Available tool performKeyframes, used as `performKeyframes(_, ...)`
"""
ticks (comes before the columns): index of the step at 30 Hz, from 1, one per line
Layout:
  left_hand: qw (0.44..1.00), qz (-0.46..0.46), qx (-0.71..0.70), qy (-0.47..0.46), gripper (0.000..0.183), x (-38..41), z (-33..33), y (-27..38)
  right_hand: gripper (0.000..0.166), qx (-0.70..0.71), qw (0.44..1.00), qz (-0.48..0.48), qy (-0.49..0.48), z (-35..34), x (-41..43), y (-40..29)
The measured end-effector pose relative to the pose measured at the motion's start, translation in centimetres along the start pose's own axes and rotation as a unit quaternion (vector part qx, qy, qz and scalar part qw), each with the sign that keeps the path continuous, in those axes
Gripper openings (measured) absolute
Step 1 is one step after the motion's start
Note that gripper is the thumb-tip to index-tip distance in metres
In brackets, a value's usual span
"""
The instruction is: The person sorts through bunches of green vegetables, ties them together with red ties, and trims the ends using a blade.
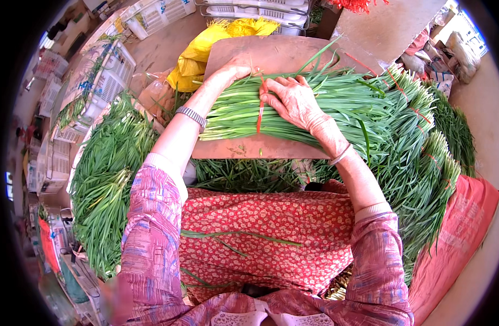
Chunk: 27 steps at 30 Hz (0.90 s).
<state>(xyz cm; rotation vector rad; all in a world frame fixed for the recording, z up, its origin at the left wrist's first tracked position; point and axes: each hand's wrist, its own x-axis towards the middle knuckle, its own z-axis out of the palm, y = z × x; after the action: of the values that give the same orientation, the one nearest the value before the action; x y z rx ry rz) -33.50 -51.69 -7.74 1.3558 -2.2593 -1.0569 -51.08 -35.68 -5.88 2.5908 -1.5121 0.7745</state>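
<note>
A bundle of long green garlic chives lies across a brown board, its pale cut ends pointing left. A red tie runs around the bundle near those ends. My right hand presses on top of the leaves, fingers curled and thumb beside the tie. At the bundle's far edge is my left hand, its fingertips close to the tie's upper end. What those fingers grasp is partly hidden.
Tied chive bundles are stacked at the right, beside a red woven sack. Loose chives heap at the left. A yellow sack and white plastic crates stand beyond. A red floral apron covers my lap.
</note>
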Motion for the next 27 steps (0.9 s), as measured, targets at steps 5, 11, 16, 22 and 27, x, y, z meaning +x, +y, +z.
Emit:
performKeyframes(5,0.999,0.003,0.025,-0.036,0.030,-0.1,-0.6,0.1,0.023,0.001,1.000,-0.001,-0.002,0.2,-0.3,0.1)
performKeyframes(11,0.990,-0.120,0.068,-0.019,0.021,-0.1,0.0,2.6,0.022,0.003,1.000,-0.003,0.020,0.3,-0.6,0.1)
performKeyframes(16,0.987,-0.020,0.161,0.019,0.033,-1.1,0.2,2.0,0.019,0.006,0.999,-0.008,0.035,-0.1,-0.3,-1.4)
performKeyframes(22,0.963,0.052,0.158,0.210,0.017,-6.1,2.6,3.6,0.011,-0.098,0.977,-0.038,0.187,-2.4,-0.5,-5.1)
performKeyframes(27,0.941,0.147,0.060,0.297,0.023,-8.5,2.2,5.6,0.009,-0.102,0.977,-0.076,0.171,-2.9,0.3,-5.3)
